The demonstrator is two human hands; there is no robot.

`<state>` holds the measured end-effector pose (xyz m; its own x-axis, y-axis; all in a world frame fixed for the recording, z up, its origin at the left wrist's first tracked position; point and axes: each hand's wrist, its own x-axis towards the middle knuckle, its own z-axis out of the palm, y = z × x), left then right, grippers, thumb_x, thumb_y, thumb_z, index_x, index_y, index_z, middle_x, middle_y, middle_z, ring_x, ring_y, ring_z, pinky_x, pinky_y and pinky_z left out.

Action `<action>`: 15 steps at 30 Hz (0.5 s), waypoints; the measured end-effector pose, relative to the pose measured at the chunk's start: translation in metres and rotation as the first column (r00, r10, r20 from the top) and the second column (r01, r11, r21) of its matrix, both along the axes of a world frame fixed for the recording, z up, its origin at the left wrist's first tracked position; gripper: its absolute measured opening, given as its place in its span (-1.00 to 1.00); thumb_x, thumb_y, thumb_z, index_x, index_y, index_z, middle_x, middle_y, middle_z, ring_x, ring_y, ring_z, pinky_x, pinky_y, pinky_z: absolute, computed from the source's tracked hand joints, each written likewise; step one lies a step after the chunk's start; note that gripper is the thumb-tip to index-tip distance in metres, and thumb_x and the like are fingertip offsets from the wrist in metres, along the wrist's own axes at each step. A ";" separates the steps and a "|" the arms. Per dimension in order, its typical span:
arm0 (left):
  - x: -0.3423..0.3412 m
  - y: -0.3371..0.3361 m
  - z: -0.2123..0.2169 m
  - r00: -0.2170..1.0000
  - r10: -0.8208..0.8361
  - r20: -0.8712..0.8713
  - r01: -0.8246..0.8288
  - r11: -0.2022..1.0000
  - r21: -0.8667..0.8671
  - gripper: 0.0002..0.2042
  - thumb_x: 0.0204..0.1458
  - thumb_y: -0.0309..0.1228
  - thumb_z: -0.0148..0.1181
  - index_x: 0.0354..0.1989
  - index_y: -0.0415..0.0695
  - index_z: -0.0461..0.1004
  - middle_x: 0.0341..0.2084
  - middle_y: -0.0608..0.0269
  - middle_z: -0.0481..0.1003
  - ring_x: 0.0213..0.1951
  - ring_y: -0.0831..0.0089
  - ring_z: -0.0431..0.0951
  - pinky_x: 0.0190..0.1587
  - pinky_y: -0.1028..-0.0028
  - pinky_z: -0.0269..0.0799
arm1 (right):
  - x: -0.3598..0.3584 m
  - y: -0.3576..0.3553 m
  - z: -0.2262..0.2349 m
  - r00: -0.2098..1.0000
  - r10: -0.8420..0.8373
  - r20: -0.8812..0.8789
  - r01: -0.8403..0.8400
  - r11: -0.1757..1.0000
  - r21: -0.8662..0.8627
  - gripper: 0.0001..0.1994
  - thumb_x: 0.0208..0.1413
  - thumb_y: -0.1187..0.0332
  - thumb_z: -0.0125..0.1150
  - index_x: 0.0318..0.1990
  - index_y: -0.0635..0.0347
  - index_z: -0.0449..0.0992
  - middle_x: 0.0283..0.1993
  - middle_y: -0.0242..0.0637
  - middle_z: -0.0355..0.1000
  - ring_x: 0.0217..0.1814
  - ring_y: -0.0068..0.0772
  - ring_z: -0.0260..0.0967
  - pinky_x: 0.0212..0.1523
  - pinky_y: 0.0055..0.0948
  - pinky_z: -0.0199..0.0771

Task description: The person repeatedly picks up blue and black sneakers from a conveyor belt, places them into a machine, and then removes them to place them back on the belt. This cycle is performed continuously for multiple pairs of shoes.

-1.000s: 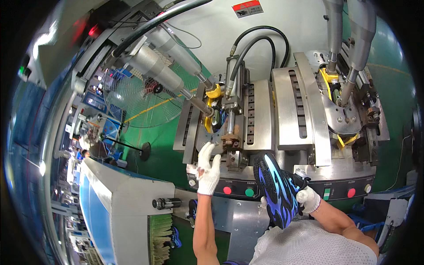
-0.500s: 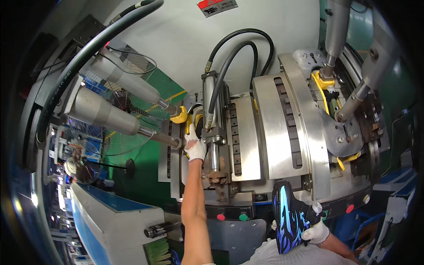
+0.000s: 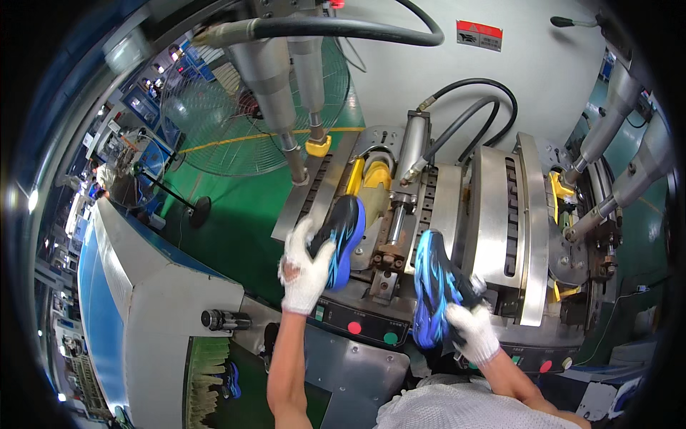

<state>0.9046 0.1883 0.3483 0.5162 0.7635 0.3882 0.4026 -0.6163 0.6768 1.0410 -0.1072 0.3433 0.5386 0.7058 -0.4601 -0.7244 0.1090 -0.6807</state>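
Note:
My left hand [image 3: 306, 270], in a white glove with a worn patch, grips a black shoe [image 3: 345, 243] with blue-purple sole edging. That shoe is tilted just in front of the machine's left station, where yellow pads [image 3: 355, 179] flank a tan, foot-shaped form [image 3: 373, 204]. Lower right, my gloved right hand [image 3: 471, 332] is closed around a second shoe [image 3: 431, 289], black with bright blue streaks, held toe up before the machine's middle. The two shoes are apart. Palm-side fingers of both hands are partly hidden.
Metal cylinders [image 3: 268, 79] and black hoses [image 3: 343, 28] hang over the left station. A steel cover [image 3: 493, 214] and a right station with yellow pads [image 3: 561, 189] stand beyond. Red buttons [image 3: 354, 327] and green buttons [image 3: 390, 338] line the front panel. Left is a brush-fringed opening [image 3: 207, 379].
My left hand has come back from the left station and now holds a shoe. The second shoe stays in my right hand, tilted differently. The view has swung left.

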 end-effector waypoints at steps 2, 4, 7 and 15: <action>-0.067 -0.034 -0.012 0.999 0.047 -0.001 -0.047 0.998 -0.046 -0.48 0.01 -0.44 0.43 0.18 -0.20 0.44 -0.02 0.01 0.50 0.00 0.12 0.55 0.07 0.22 0.47 | 0.004 0.069 -0.004 0.996 0.031 0.081 -0.036 0.998 0.053 -0.59 0.13 0.42 0.39 0.13 0.23 0.46 -0.07 -0.36 0.56 -0.16 -0.50 0.57 -0.14 -0.40 0.68; -0.137 -0.071 -0.033 0.989 0.132 -0.061 -0.137 0.987 -0.078 -0.49 0.00 -0.45 0.43 0.16 -0.21 0.44 -0.03 0.01 0.49 -0.04 0.11 0.55 0.05 0.22 0.47 | 0.007 0.149 0.007 0.986 0.143 0.090 -0.148 0.988 0.054 -0.66 0.16 0.47 0.35 0.09 0.27 0.50 -0.09 -0.25 0.57 -0.18 -0.40 0.58 -0.14 -0.34 0.67; -0.225 -0.127 -0.084 0.922 0.298 -0.247 -0.350 0.915 -0.201 -0.45 -0.01 -0.43 0.44 0.19 -0.15 0.43 -0.04 0.02 0.48 -0.03 0.09 0.56 0.04 0.19 0.46 | 0.017 0.269 -0.023 0.994 0.073 0.085 -0.070 0.997 -0.037 -0.76 0.08 0.53 0.37 -0.09 0.28 0.52 -0.30 -0.21 0.54 -0.36 -0.37 0.56 -0.39 -0.22 0.64; -0.347 -0.288 -0.173 0.428 0.616 -0.661 -0.889 0.416 -0.189 -0.47 0.15 -0.20 0.34 0.26 -0.12 0.41 0.04 -0.05 0.50 0.04 0.01 0.56 0.08 0.15 0.49 | 0.076 0.438 -0.190 0.697 0.356 0.622 0.250 0.693 -0.676 -0.76 0.25 0.21 0.07 0.00 -0.10 0.57 -0.05 -0.20 0.59 0.03 -0.20 0.54 0.04 -0.29 0.50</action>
<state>0.5574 -0.0997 0.1758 -0.3962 0.8953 -0.2038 0.8283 0.4443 0.3414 1.1165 0.3305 0.1531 0.8611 0.3923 -0.3234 -0.0201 -0.6094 -0.7926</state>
